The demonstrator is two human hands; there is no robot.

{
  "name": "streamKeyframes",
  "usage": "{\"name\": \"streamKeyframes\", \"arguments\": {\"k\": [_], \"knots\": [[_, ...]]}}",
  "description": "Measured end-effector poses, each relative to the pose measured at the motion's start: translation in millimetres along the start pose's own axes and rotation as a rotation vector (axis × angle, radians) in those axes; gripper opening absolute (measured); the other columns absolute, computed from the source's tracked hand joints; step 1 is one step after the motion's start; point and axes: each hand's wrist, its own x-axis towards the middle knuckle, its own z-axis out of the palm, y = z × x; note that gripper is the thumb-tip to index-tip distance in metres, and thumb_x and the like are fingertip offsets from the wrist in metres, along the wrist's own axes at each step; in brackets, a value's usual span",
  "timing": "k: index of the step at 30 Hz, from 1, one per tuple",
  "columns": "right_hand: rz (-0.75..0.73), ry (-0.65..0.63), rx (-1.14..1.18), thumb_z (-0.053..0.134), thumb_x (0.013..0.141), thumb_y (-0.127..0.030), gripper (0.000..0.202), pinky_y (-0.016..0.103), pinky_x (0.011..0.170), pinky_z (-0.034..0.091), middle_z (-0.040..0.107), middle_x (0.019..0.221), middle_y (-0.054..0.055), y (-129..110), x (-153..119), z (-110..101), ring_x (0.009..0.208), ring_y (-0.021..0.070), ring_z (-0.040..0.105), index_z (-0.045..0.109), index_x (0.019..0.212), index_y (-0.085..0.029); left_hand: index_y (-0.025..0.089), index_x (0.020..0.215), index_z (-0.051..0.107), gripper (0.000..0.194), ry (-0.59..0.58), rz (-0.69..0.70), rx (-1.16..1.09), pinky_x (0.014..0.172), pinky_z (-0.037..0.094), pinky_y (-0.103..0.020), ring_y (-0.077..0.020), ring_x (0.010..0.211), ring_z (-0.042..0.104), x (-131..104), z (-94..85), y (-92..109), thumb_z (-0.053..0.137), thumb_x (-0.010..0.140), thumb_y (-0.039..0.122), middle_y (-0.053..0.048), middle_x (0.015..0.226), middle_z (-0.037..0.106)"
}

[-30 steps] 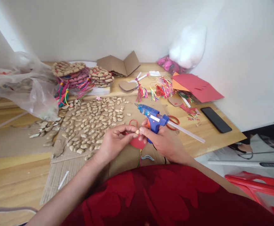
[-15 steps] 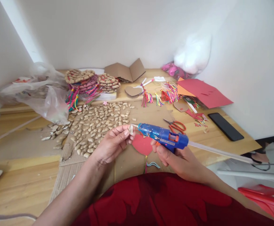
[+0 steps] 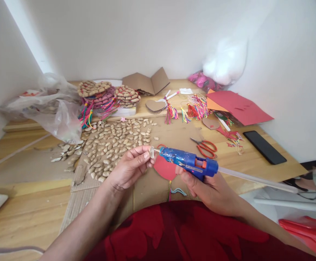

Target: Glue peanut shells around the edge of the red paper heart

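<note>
My left hand (image 3: 132, 165) pinches a peanut shell half (image 3: 152, 152) between thumb and fingers. In my right hand (image 3: 204, 185) is a blue hot glue gun (image 3: 181, 157), its nozzle at the shell's edge. A clear glue stick (image 3: 256, 178) juts out of the gun's back. Below lies a red heart-shaped piece (image 3: 165, 169), partly covered by the hands and gun, with a thin blue cord (image 3: 178, 191) at its lower tip. Many peanut shells (image 3: 114, 145) are spread over the cardboard (image 3: 174, 127) on the left.
Orange-handled scissors (image 3: 207, 148) and a black phone (image 3: 265, 146) lie to the right. At the back are stacked peanut-covered pieces (image 3: 95, 88), colourful tassels (image 3: 171, 112), folded cardboard (image 3: 144, 82) and red paper sheets (image 3: 241, 105). A plastic bag (image 3: 62, 119) sits far left.
The glue gun's nozzle has come closer to the peanut shell and now appears to touch it. The shell is turned slightly; the whole view has shifted a little.
</note>
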Motion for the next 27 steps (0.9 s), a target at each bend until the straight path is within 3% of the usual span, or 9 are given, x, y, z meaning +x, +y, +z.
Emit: {"name": "streamKeyframes", "arguments": {"k": [10,27], "knots": [[0.029,-0.002,-0.049,0.056,0.106,-0.045,0.027,0.024,0.050,0.043,0.057,0.067,-0.005,-4.2,0.1,-2.0,0.053,0.0109,0.054,0.064,0.095,-0.022,0.015,0.088,0.082,0.028,-0.002,-0.004,-0.005,0.069,0.054,-0.017,-0.0099,0.069,0.065,1.9,-2.7,-2.4,0.094,0.077,0.037,-0.003,0.076,0.072],[-0.021,0.029,-0.099,0.057,0.107,-0.039,0.020,0.024,0.052,0.043,0.056,0.063,-0.006,4.0,-0.8,-1.4,0.052,0.0112,0.052,0.064,0.096,-0.023,0.014,0.086,0.082,0.028,-0.007,-0.015,0.007,0.066,0.052,-0.017,-0.0098,0.068,0.064,0.2,-1.7,-0.7,0.095,0.077,0.037,-0.004,0.073,0.071]]}}
